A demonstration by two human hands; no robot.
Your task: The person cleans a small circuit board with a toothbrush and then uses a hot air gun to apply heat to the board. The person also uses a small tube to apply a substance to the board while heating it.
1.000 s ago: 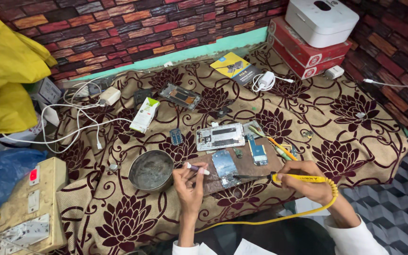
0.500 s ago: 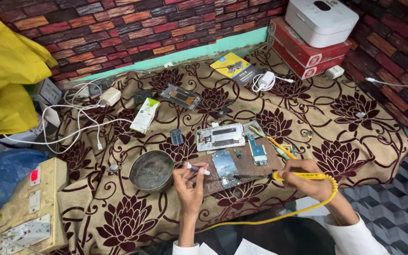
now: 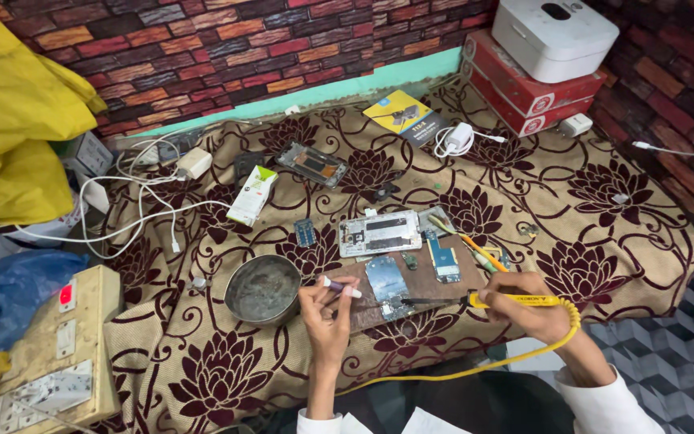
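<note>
Almost nothing has shifted since the earlier frames: your hands sit in the same spots and the iron's tip stays at the same board.

Your right hand (image 3: 528, 305) is closed around the yellow handle of the soldering iron (image 3: 487, 300), held nearly level, with its dark tip reaching away from your grip toward your left hand and meeting the blue circuit board (image 3: 387, 281). That board lies on the brown work mat (image 3: 423, 285), between your two hands. The iron's yellow cord (image 3: 524, 354) loops out behind your right wrist and runs back toward your body.

Your left hand (image 3: 324, 315) pinches a small white stick with a purple tip (image 3: 339, 286) between thumb and fingers, its end pointing toward the board just beside the grip.

Just outside your left hand sits a round metal bowl (image 3: 263, 289), close to the fingers but apart from them. Beyond the iron's tip, away from you, a second small blue board (image 3: 445, 261) rests on the mat, and past it lies an opened white phone frame (image 3: 379, 233). An orange-handled tool (image 3: 479, 249) lies beyond your right hand's knuckles. Everything rests on the floral brown cloth (image 3: 604, 201). Far out past your left hand, a beige switch board (image 3: 58, 354) sits at the cloth's edge
</note>
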